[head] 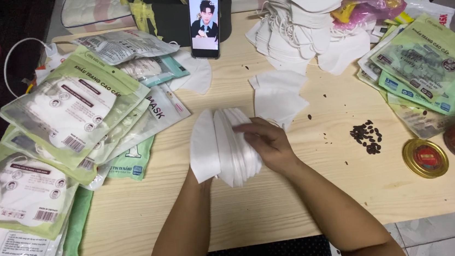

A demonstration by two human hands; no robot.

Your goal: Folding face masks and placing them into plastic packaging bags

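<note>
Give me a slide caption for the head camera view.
Both hands grip a stack of white masks over a wooden table.

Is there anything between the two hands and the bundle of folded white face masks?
No. The right hand grips the bundle of folded white face masks directly; the left hand, mostly hidden behind it, holds it from below.

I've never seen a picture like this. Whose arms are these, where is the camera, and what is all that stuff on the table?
There is no machine here. The camera sits on a person's head and looks down at their own arms. Both hands grip a stack of white folded masks: the right hand lies on top, the left hand is mostly hidden beneath. On the wooden table lie packaged masks at left, more packets at right, a loose mask pile, a propped phone, dark seeds and a gold lid.
</note>
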